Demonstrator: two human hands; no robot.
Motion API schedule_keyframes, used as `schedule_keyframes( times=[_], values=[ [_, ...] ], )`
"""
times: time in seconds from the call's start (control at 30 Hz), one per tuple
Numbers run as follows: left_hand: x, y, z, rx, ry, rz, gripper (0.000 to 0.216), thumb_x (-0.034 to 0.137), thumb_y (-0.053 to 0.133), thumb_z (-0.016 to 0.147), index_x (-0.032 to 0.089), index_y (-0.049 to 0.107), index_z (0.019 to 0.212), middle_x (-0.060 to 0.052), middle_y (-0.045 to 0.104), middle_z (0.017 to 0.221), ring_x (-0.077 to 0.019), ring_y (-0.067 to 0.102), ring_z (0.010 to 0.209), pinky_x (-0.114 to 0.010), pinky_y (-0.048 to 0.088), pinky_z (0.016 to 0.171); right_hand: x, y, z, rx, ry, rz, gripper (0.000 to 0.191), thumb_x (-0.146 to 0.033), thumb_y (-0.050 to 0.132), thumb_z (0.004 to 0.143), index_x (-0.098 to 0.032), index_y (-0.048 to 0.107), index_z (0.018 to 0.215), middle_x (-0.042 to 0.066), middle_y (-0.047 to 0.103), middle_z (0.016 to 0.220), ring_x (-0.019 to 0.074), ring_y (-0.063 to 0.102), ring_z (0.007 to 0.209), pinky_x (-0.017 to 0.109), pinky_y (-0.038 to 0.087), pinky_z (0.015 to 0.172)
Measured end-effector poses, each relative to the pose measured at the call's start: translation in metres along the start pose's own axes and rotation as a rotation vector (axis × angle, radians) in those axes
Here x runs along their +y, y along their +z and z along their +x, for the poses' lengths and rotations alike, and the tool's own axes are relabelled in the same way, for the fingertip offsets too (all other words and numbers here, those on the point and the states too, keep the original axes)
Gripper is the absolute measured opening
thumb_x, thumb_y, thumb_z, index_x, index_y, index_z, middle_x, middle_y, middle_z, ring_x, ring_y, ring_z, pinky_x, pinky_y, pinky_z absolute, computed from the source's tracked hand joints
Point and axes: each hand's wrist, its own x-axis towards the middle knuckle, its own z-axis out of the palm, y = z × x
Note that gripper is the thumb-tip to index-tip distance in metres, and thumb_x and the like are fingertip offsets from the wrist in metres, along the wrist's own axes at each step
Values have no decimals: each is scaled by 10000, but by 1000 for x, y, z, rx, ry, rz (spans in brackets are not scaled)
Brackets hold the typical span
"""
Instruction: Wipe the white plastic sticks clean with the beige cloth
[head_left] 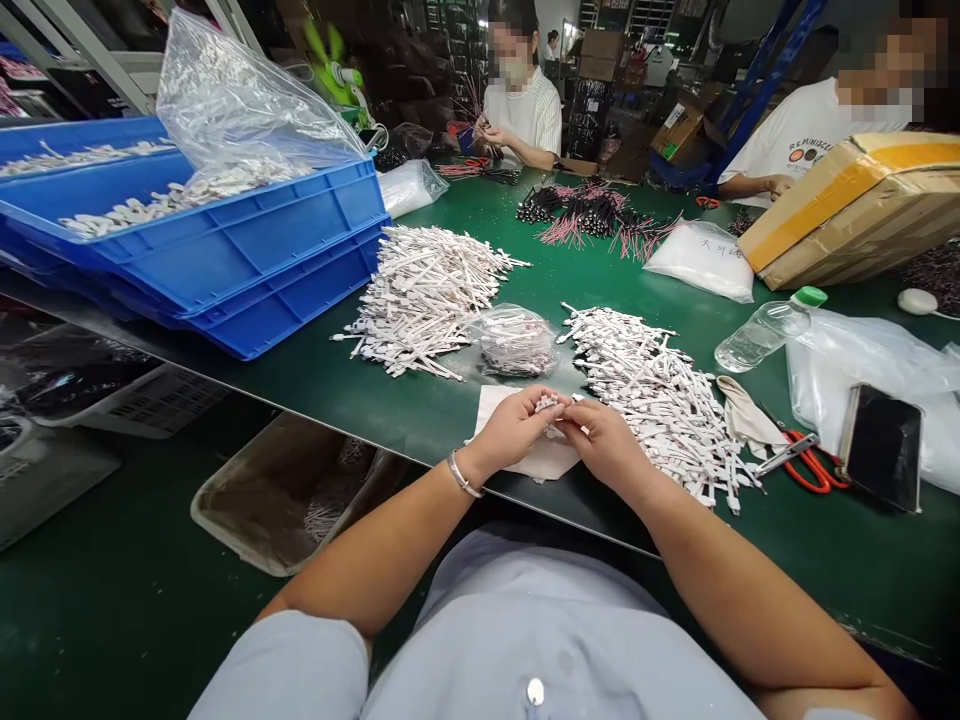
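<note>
Hands meet at the near edge of a smooth green table [360, 395]. The left hand [514, 430], with a thin metal bangle [461, 476] at the wrist, and the right hand [606, 442] both have their fingers curled tight, pinching one small flat white strip [547, 403] between the fingertips, just above a white paper sheet [544, 462]. Beyond lie a spiky left heap [427, 290] and right heap [660, 400] of similar strips, with a crinkled clear bag [516, 340] between them. Red-handled scissors [810, 465] lie to the right beside a glossy black phone [881, 445].
</note>
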Motion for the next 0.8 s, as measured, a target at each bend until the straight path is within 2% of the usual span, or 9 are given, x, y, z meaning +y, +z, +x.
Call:
schedule_keyframes(
  times=[0.13,0.2,0.27,0.37,0.43,0.57,0.63,0.73,0.8],
  values=[
    [12,4,7,200,-81,-253,244,337,689,744,149,590,863,-60,685,882,-179,634,873,-316,473,812,-1,-7,-2,109,82,9,184,-294,534,918,-177,669,873,35,589,778,191,540,733,282,399,667],
    [18,6,10,233,-149,-406,248,297,711,726,148,574,868,-59,687,859,-183,646,858,-332,482,808,-2,-10,-3,122,157,116,271,-393,505,934,-174,659,896,34,604,802,185,548,723,280,414,664],
    [23,8,9,231,-213,-506,246,243,716,719,147,575,897,-53,689,845,-175,651,840,-323,486,802,-3,-12,-5,55,250,287,348,-488,514,918,-164,639,944,32,606,817,181,554,710,266,434,630],
    [26,13,6,216,-255,-549,232,200,704,724,145,595,922,-48,691,863,-154,646,825,-286,485,779,-6,-13,-5,-120,411,564,479,-598,576,853,-148,591,1016,37,593,821,188,565,706,226,440,516],
    [27,17,1,177,-233,-495,229,230,697,735,146,609,929,-52,693,888,-153,642,807,-283,486,759,-9,-14,-5,-200,475,694,527,-634,623,812,-146,575,1007,41,582,827,194,570,740,208,445,495],
    [36,25,-8,31,-86,-229,236,315,671,765,146,648,928,-54,688,865,-167,632,815,-270,481,749,-16,-17,-3,-288,441,949,616,-595,749,737,-161,531,1116,55,580,959,210,568,895,249,508,679],
    [41,27,-11,-27,-41,-110,251,343,640,790,152,659,952,-41,675,782,-156,631,754,-243,479,690,-18,-18,-4,-347,430,1057,616,-543,784,732,-153,515,1125,61,585,951,219,582,900,266,522,703],
    [47,28,-14,-166,-60,-46,339,394,571,835,162,626,1075,-14,631,662,-119,589,518,-212,429,485,-19,-20,-6,-381,429,1111,585,-464,794,754,-170,482,1152,38,598,848,204,619,769,205,507,544],
    [46,28,-14,-237,-95,-66,378,416,541,850,169,584,1133,-21,643,701,-109,568,435,-206,403,411,-19,-21,-7,-407,443,1103,522,-466,778,765,-162,505,1089,24,592,765,171,607,636,160,452,443]
  ],
)
